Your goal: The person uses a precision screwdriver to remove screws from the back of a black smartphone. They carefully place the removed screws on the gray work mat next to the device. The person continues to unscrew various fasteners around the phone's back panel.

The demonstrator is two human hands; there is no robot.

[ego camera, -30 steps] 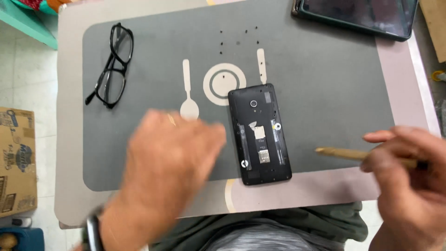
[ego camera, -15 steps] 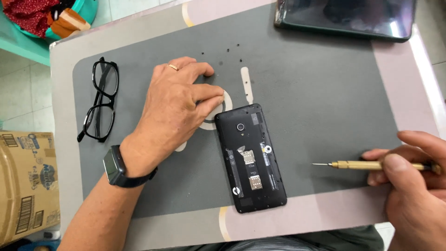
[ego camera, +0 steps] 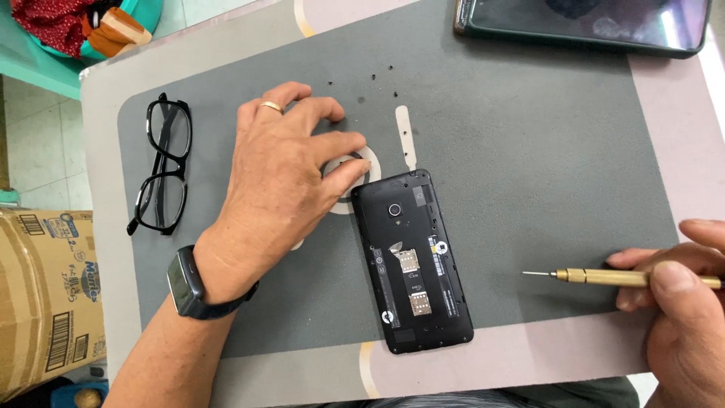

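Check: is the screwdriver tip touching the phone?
Apart. The head view shows the brass screwdriver, held in the right hand, with its tip over bare grey mat, a clear gap right of the black phone.

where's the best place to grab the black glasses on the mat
Probably the bridge of the glasses, pinched from above. They lie flat and folded near the mat's left edge, clear of the left hand, with the narrow bridge exposed between the lenses.

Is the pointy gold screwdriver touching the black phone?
No, the screwdriver, held in the right hand, has its tip on the grey mat, clearly apart from the phone.
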